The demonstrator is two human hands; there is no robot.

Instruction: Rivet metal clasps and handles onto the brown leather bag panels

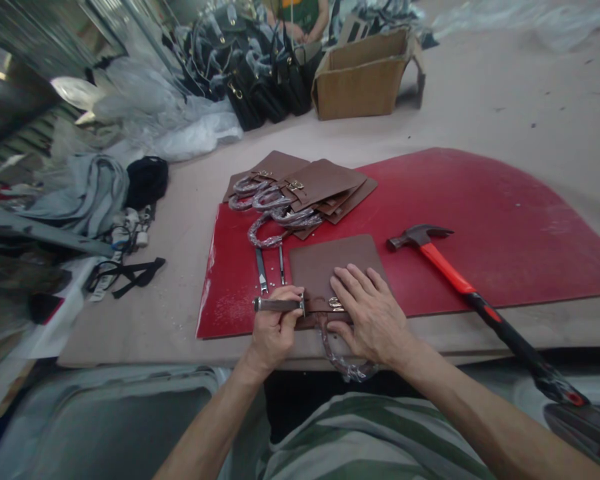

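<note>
Both bare forearms run in from the bottom edge, angling toward each other. The left hand is curled into a tight fist, back of the hand up, thumb pressed along the top, wrist straight. The right hand lies flat, palm down, fingers spread and pointing away and leftward. The two hands sit just beside each other, not touching.

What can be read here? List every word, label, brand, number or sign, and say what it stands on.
No readable text anywhere.
hammer: no brand shows on the handle.
cardboard box: its faces look plain.
brown panel under the right hand: no lettering; the metal fittings are too small to tell.
tool in the left hand: no marking visible.
</note>
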